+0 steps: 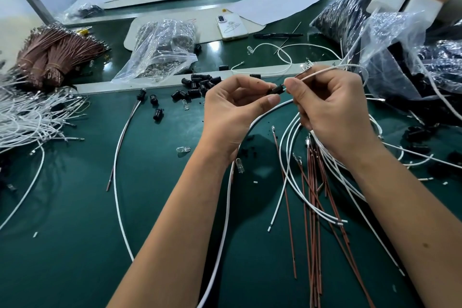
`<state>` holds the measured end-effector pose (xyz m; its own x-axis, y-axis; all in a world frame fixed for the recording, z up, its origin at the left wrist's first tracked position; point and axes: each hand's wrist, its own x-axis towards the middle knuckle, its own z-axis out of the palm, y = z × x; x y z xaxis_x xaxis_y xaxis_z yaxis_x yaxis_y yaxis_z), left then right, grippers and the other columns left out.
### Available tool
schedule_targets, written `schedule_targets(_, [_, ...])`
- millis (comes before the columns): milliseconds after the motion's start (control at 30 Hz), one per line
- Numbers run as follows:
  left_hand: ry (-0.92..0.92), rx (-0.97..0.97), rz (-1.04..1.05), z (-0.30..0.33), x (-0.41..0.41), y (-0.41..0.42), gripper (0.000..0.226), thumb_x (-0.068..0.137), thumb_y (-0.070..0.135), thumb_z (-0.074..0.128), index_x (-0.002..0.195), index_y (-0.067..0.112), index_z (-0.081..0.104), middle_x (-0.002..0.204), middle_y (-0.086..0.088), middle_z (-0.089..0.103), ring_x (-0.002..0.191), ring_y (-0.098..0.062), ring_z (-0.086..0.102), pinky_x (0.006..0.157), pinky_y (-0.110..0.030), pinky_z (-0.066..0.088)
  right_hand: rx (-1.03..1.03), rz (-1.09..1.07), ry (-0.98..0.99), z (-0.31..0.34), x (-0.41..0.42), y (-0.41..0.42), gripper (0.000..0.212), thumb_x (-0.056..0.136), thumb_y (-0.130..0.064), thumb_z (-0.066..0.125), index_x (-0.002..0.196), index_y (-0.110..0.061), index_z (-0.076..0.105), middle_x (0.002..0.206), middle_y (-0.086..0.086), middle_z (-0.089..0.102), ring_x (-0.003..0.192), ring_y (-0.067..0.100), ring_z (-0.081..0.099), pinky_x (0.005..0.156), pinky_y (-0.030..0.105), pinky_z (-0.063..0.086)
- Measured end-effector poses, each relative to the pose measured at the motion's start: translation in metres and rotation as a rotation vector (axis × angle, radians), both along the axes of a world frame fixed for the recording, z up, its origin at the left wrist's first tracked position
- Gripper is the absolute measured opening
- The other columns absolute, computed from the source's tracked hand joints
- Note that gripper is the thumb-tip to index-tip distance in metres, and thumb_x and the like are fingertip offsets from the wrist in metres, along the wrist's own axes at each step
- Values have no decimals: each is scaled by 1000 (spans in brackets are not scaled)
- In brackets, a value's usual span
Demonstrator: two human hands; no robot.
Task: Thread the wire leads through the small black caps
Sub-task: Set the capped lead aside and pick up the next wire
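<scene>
Now, above the green tabletop [75, 207], the left hand [232, 107] pinches a small black cap [275, 89] while the right hand [330, 112] pinches a white wire lead [322, 73] at its mouth. Threading looks underway; next probably calls for steady feeding through.

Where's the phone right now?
In the head view, the white phone lies face down at the far middle of the table, between a clear plastic bag and a black pen.
</scene>
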<state>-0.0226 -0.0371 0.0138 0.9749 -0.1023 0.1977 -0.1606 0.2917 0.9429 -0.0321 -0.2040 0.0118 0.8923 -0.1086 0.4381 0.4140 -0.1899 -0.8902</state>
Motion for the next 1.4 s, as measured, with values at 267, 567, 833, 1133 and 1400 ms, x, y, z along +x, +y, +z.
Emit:
schedule_targets(267, [-2, 9, 3, 0, 1, 0, 24, 72, -14, 79, 79, 5, 66, 85, -11, 75, 80, -18, 73, 76, -26, 57, 79, 14, 30, 3, -3, 3, 17, 90, -28, 80, 77, -22, 72, 57, -4, 60, 43, 15, 49, 41, 25, 39])
schedule_targets(567, [12, 36, -3, -1, 0, 0, 26, 73, -14, 79, 77, 9, 67, 84, -8, 75, 80, -18, 72, 76, -28, 57, 201, 34, 74, 2, -1, -3, 11, 94, -19, 76, 86, -15, 69, 64, 2, 67, 51, 18, 58, 41, 24, 45])
schedule_targets(833, [44, 71, -36, -3, 0, -3, 25, 74, -12, 79, 76, 10, 67, 81, -6, 75, 78, -18, 70, 78, -29, 57, 215, 53, 60, 3, -3, 2, 12, 94, -23, 76, 83, -21, 72, 66, 2, 67, 52, 18, 58, 41, 24, 46])
schedule_targets(1133, [70, 19, -53, -3, 1, -3, 22, 76, -7, 80, 77, 12, 70, 80, -8, 75, 72, -16, 70, 71, -25, 56, 228, 63, 104, 4, -3, 1, 14, 97, -18, 72, 83, -15, 72, 66, 3, 66, 54, 18, 57, 41, 24, 45])
schedule_targets(1400, [27, 7, -10, -5, 1, -3, 26, 73, -16, 77, 80, 7, 67, 84, -6, 76, 80, -16, 72, 78, -28, 58, 220, 46, 86, 2, -2, 4, 18, 94, -21, 76, 76, -20, 74, 63, 3, 66, 49, 19, 55, 40, 24, 44])
